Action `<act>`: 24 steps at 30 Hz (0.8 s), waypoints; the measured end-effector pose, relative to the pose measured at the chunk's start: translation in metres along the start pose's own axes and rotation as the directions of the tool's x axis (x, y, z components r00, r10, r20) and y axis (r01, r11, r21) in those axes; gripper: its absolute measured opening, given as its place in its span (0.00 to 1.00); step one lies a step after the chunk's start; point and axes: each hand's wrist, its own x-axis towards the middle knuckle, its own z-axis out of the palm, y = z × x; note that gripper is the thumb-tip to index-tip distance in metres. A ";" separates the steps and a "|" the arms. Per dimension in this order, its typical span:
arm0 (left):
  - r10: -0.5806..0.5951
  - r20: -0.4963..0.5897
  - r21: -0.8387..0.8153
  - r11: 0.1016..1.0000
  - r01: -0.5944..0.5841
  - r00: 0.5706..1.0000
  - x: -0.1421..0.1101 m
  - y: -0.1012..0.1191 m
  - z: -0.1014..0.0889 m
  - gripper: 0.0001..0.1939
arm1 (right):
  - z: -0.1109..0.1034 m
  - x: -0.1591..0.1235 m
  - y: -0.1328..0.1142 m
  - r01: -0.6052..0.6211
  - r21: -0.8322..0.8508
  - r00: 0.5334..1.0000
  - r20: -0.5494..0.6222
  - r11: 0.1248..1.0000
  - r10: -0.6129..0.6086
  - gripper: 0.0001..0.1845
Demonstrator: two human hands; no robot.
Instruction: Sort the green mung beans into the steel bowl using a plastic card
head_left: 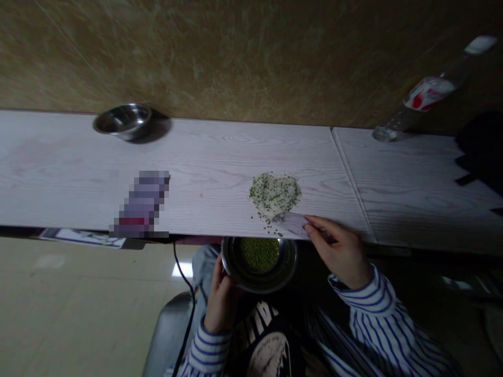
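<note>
My left hand [220,302] grips the left rim of a metal bowl [291,268], held just under the table's front edge. Green beans [259,253], which look like mung beans, lie in the bowl. Pinched between the fingers of my right hand [341,250] is a thin, clear plastic protractor [294,223], its markings too blurred to read. The protractor's left end touches the near side of a heap of white grains mixed with green beans [275,192] on the table. A few loose beans [272,230] lie between the heap and the edge, above the bowl.
A second metal bowl [124,121] stands tilted-looking near the wall at the back left. A pixelated phone-shaped object [143,204] lies left of centre. At the back right stands a clear plastic bottle [428,94], with a dark object [481,149] beside it. A black cable [184,272] hangs from the table.
</note>
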 end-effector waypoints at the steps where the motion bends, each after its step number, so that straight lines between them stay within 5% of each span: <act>1: -0.002 0.000 0.002 1.000 0.002 1.000 0.000 0.000 0.000 0.32 | 0.000 0.000 0.000 -0.001 -0.001 1.000 -0.003 1.000 0.001 0.11; 24: -0.002 0.016 0.003 1.000 0.002 1.000 -0.003 0.004 0.001 0.32 | 0.007 0.002 -0.001 -0.021 0.074 0.997 0.077 0.997 0.015 0.12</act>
